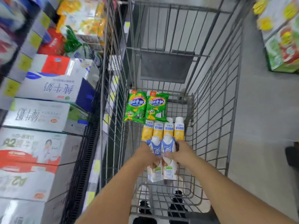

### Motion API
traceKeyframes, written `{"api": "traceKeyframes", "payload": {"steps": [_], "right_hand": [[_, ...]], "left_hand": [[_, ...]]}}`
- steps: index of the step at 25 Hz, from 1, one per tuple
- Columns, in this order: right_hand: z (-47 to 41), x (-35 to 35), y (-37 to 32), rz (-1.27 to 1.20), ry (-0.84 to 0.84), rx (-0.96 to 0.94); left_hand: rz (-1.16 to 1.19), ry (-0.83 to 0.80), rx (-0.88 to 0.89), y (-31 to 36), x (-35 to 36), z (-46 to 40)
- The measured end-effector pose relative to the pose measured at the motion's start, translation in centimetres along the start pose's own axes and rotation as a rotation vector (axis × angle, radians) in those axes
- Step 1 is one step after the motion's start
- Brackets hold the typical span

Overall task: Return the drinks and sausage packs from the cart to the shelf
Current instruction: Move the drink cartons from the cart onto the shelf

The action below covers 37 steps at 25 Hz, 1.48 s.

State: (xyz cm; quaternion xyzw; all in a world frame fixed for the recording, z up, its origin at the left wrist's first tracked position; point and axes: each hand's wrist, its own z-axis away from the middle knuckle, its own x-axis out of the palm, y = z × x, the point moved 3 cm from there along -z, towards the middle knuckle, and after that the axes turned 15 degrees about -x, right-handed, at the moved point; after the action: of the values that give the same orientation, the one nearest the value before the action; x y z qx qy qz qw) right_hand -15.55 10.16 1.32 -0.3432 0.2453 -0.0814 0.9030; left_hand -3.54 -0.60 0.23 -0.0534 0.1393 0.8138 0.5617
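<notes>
Both my hands reach down into the grey wire cart (215,97). My left hand (145,155) grips the left blue-and-white drink carton (155,147). My right hand (179,153) grips the right blue-and-white drink carton (168,145). Under them lie two white cartons with brown print (161,171). Just beyond stand several yellow-and-white yogurt bottles (163,129) in a row. Two green sausage packs (146,107) lie side by side at the far end of the cart floor.
Shelving on the left holds stacked milk boxes (48,88) and a black shelf edge (84,152) runs close along the cart's left side. Grey floor (262,110) lies to the right, with boxed goods (281,38) at the upper right. My shoes (161,206) show beneath the cart.
</notes>
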Motion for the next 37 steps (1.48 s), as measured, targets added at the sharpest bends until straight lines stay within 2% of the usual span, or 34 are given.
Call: {"api": "traceKeyframes", "payload": {"steps": [5, 9, 15, 20, 22, 29, 34, 37], "right_hand": [[6.9, -6.2, -13.8, -0.12, 0.062, -0.231], [11.8, -9.8, -24.1, -0.079, 0.079, -0.445], [20.9, -10.2, -37.4, 0.027, -0.085, -0.802], [30.3, -5.6, -43.4, 0.041, -0.334, -1.086], [34.4, -2.1, -44.6, 0.046, -0.455, -1.165], [51.6, 11.7, -44.6, 0.141, -0.794, -1.435], [65.1, 21.7, -42.2, 0.242, -0.998, -1.534], [73.2, 28.4, -39.4, 0.268, -1.104, -1.561]], "left_hand": [[0.216, 0.046, 0.239, 3.2, -9.7, 13.7], [0.315, 0.125, 0.433, 4.0, -17.1, 24.0], [0.551, 0.331, 0.574, -0.2, -24.2, 39.2], [0.767, 0.637, 0.593, -10.6, -25.0, 49.2], [0.833, 0.779, 0.547, -16.1, -23.9, 52.9], [1.047, 1.113, 0.333, -36.2, -18.5, 64.4], [1.185, 1.262, 0.26, -50.4, -14.3, 71.1], [1.255, 1.299, 0.202, -60.3, -12.3, 73.6]]}}
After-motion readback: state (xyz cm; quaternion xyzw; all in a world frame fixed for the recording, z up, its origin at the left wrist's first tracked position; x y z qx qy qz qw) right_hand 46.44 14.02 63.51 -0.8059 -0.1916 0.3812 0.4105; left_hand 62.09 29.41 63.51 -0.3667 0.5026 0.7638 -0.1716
